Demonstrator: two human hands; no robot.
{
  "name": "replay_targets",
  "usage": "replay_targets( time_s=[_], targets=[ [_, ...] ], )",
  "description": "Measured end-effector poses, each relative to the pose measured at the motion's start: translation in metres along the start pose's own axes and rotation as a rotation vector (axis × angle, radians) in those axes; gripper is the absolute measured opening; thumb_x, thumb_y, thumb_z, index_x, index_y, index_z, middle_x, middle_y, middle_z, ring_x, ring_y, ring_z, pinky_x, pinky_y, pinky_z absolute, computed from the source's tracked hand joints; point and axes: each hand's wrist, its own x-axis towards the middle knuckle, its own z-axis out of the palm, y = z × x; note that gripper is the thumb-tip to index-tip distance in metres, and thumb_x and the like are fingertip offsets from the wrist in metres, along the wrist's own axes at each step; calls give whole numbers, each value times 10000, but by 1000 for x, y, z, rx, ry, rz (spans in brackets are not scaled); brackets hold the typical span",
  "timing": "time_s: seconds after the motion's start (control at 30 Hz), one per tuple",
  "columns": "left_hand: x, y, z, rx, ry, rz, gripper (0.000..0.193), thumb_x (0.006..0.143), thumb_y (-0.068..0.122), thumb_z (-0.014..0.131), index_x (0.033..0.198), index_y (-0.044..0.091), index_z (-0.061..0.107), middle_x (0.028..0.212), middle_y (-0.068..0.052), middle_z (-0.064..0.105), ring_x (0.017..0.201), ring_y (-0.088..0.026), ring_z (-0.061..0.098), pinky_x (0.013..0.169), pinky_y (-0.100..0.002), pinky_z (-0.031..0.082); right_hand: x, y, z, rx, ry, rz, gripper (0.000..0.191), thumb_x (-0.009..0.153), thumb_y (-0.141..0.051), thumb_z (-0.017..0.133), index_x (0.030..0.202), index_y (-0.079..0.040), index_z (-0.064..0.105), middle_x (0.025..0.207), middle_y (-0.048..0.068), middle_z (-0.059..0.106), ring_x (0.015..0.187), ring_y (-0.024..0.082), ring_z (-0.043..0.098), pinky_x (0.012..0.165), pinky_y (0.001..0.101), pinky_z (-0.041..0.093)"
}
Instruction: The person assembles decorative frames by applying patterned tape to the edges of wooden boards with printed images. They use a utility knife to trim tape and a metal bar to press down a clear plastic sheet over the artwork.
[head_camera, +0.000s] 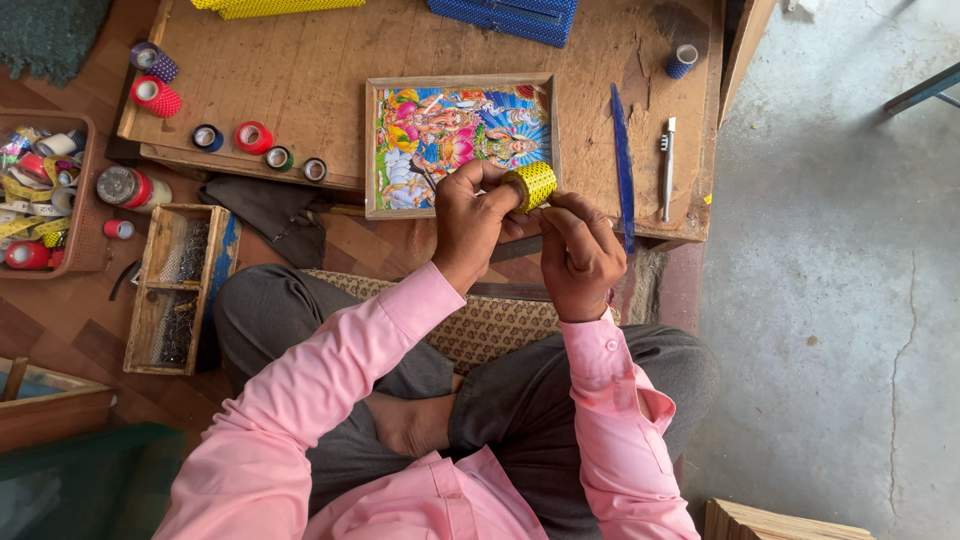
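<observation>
Left hand (468, 222) grips the yellow tape roll (531, 185) — right hand (578, 255) pinches its edge, just below the framed picture (455, 140).

One wood-framed colourful picture (460, 140). One yellow dotted tape roll (533, 184) in hand. Four small tape rolls (258, 146) in a row on the wooden board (300, 70). One blue plastic strip (622, 165). One white metal tool (668, 165).

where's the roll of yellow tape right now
In the head view, the yellow tape roll is held between the left hand and right hand, just over the lower right corner of the framed picture on the wooden board.
</observation>
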Motion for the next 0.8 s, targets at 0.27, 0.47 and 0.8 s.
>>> replay_targets(
  time_s=[0.27,0.47,0.8],
  targets=[
    [-1,1,0,-14,6,-34,39,849,1,682,877,-25,678,803,-85,718,599,-117,686,443,-253,550,-1,-3,1,-7,4,29,162,882,76,818,971,-33,737,1029,107,742,911,212,754,771,301,592],
    [-3,3,0,-8,3,-26,50,849,5,675,883,-30,685,807,-88,713,617,-121,686,454,-263,568,0,-5,0,-11,-8,-19,168,865,87,792,986,-14,735,1162,181,733,1026,264,756,884,346,602],
    [-5,-7,-1,-73,49,-84,108,855,31,655,939,-36,654,800,-98,702,586,-137,697,460,-263,572,-8,-5,6,-57,-12,-33,212,873,100,845,1020,-14,743,1121,157,731,1043,291,733,923,378,599]
  ],
)
